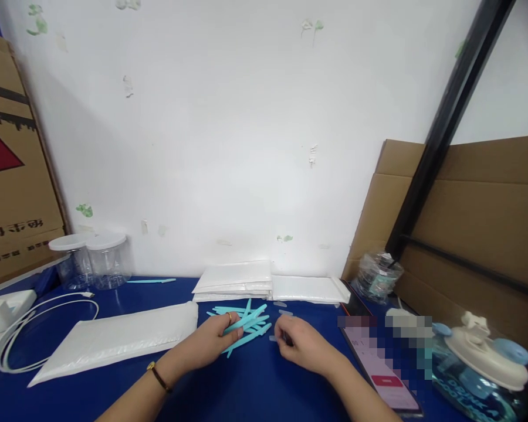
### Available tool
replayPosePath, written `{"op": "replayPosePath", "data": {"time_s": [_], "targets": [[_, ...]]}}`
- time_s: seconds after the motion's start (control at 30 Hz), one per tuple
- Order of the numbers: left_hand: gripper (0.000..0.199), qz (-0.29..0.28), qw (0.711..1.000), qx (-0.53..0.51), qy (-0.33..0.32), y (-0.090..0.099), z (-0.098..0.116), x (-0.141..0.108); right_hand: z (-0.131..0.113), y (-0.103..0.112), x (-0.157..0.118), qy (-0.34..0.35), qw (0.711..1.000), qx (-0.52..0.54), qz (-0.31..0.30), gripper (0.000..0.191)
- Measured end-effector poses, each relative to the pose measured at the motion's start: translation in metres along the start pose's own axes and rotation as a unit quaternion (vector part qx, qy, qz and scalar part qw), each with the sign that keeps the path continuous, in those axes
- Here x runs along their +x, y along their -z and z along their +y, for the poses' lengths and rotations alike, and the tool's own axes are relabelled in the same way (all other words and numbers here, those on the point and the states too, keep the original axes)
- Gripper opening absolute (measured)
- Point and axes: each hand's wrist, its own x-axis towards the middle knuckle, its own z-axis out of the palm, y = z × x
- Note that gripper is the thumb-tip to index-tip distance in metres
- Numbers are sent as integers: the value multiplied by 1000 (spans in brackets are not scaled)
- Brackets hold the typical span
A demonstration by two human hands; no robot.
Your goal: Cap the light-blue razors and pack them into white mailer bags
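Observation:
A loose pile of turquoise eyebrow razors (249, 335) lies in front of me on the blue table. My left hand (215, 337) is closed at the pile's left side, thumb and fingers around at least one turquoise razor (242, 321). Just right of the pile, my right hand (303, 343) is curled with fingertips pinched together; whatever may be between them is hidden. Several small clear plastic pieces (285, 313), resembling blade covers, lie beside the right fingertips. Another turquoise razor (152, 281) rests apart at the back left.
White padded mailers (233, 278) are stacked by the wall, with another mailer (127, 340) at left. Two clear jars (108, 264) and a white cable (48, 299) stand farther left. On the right are a phone (385, 363), a wrapped item (376, 278) and a water bottle (479, 369).

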Motion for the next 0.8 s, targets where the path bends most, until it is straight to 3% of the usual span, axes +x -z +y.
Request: {"op": "replayPosePath", "data": {"time_s": [0.17,0.3,0.37,0.57,0.8], "targets": [[36,3,1000,11,-3,0,2,0,6,12,0,-56,964,247,74,17],[36,-3,1000,12,-3,0,2,-1,10,11,3,-84,911,399,68,34],[36,0,1000,11,-4,-1,3,-1,10,8,4,-95,897,427,62,38],[42,-16,1000,2,-7,-1,6,-3,8,4,4,-115,880,448,107,28],[39,-25,1000,20,-2,-4,-1,-1,4,5,3,-110,853,502,89,28]]}}
